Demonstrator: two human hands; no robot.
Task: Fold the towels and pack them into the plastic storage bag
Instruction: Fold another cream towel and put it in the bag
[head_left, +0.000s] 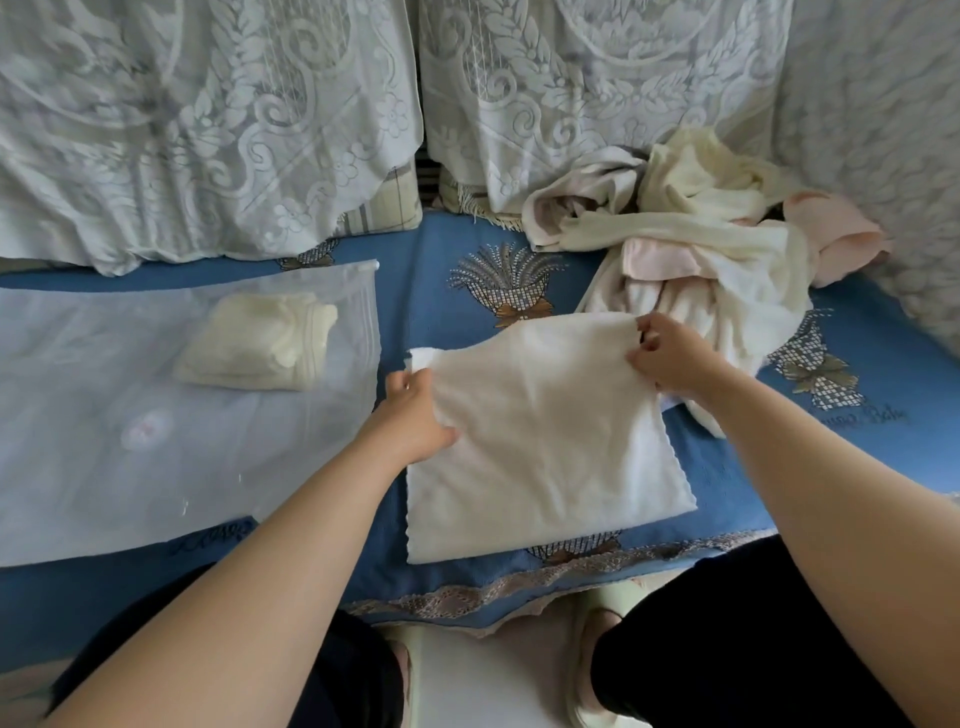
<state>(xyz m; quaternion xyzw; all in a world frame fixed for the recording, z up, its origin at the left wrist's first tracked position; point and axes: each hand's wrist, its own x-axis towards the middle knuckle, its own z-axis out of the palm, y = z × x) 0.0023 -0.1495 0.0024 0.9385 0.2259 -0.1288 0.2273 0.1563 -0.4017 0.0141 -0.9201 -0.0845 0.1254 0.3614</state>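
- The blue patterned cover spreads over the whole seat and serves as the working surface: the bag lies flat on the left, folding goes on in the middle, the unfolded stock waits on the right.
- The plastic storage bag lies flat on the cover at the left, its zip edge turned toward the middle, probably so a finished towel can slide straight in from the folding spot.
- Inside the bag, near its far right corner, one folded cream towel already sits, seen hazily through the plastic; nothing else shows in it.
- The heap of loose towels, cream and pale pink, lies crumpled at the far right against the lace-draped backrest, within reach of the right arm.
- The white towel lies in the middle, just in front of the person, its near part flat on the cover, its far part lifted and doubled over; this looks like a fold in progress.
- The left hand grips the lifted layer's left edge, thumb beneath the cloth.
- The right hand pinches the lifted far right corner between thumb and fingers, keeping the edge taut so the layers can meet squarely.
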